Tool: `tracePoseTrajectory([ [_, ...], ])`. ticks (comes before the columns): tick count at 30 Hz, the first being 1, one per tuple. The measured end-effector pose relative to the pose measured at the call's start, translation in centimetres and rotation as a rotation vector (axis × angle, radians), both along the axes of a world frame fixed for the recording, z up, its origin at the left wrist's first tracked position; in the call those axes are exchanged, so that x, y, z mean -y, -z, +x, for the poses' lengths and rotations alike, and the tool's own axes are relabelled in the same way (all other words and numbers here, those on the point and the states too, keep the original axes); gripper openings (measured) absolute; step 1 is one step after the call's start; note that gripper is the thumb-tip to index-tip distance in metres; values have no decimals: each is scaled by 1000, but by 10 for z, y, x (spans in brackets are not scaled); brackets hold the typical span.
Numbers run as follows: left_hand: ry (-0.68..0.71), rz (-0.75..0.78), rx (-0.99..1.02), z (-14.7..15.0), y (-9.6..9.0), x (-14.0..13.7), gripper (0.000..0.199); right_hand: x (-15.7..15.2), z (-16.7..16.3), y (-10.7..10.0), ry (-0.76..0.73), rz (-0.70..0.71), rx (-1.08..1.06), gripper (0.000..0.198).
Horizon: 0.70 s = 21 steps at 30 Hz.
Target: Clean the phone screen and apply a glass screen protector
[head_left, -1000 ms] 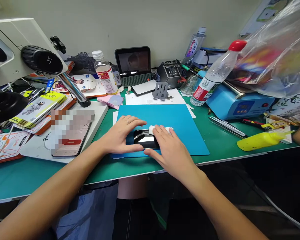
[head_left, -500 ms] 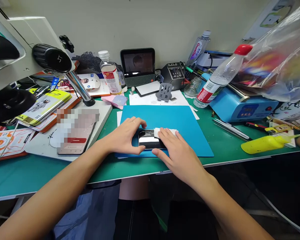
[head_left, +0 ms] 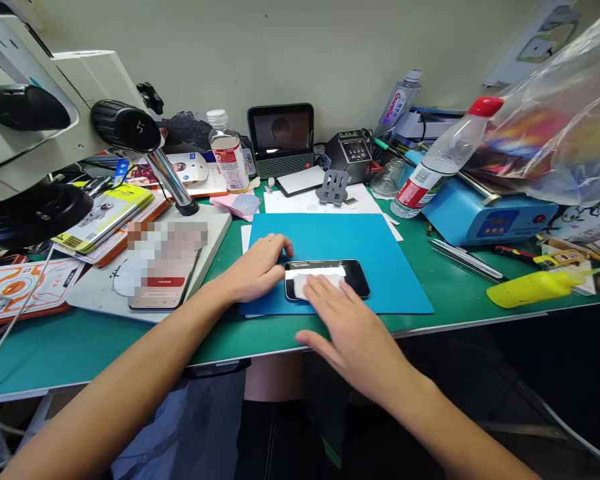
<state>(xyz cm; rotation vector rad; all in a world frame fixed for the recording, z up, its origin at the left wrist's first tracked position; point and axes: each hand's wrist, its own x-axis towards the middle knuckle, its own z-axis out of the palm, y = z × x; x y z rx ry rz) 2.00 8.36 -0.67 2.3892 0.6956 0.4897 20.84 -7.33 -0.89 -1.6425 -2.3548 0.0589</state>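
While the right hand [head_left: 350,327] lies flat with its fingers pressing a folded white wipe [head_left: 304,285] onto a dark phone [head_left: 357,277], its thumb stands out to the side, clear of the phone. The left hand [head_left: 260,267] is loosely curled at the phone's left end, thumb and forefinger parted and grasping nothing; whether the thumb touches the phone's edge, I cannot tell. The phone lies face-on to the camera, lengthwise from left to right, near the front edge of a blue mat [head_left: 340,237] on the green bench [head_left: 220,350].

To the left, a second phone [head_left: 165,287] with a lit screen rests on the pale base [head_left: 207,257] of a microscope [head_left: 125,127]. Behind the mat are a slotted grey stand [head_left: 333,188], a labelled bottle [head_left: 231,163] with a white cap and an upright screen [head_left: 281,133]. On the right, tweezers [head_left: 465,260] lie near a yellow squeeze bottle [head_left: 530,288], which is on its side; beyond them a red-capped bottle [head_left: 425,180] leans against a blue device [head_left: 495,217].
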Motion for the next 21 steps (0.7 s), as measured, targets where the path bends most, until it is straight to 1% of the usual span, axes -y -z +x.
tracePoseTrajectory([
  [3,-13,-10,23,1,0,-1,20,1,26,-1,65,0,36,64],
  [5,-57,-29,42,1,1,-2,19,-5,32,1,134,8,60,68],
  [7,-123,-37,65,2,2,-2,18,-13,25,3,197,15,74,78],
  [10,-218,-17,101,4,2,-2,14,-26,-5,7,247,24,67,92],
  [13,-250,-7,119,5,2,-1,16,-34,-34,8,231,32,42,97],
  [15,-247,-4,109,5,2,-1,20,-32,-45,9,191,40,29,96],
  [17,-239,3,92,4,2,-1,23,-25,-47,8,138,55,25,93],
  [21,-212,20,65,4,0,0,27,0,-38,4,52,63,10,84],
])
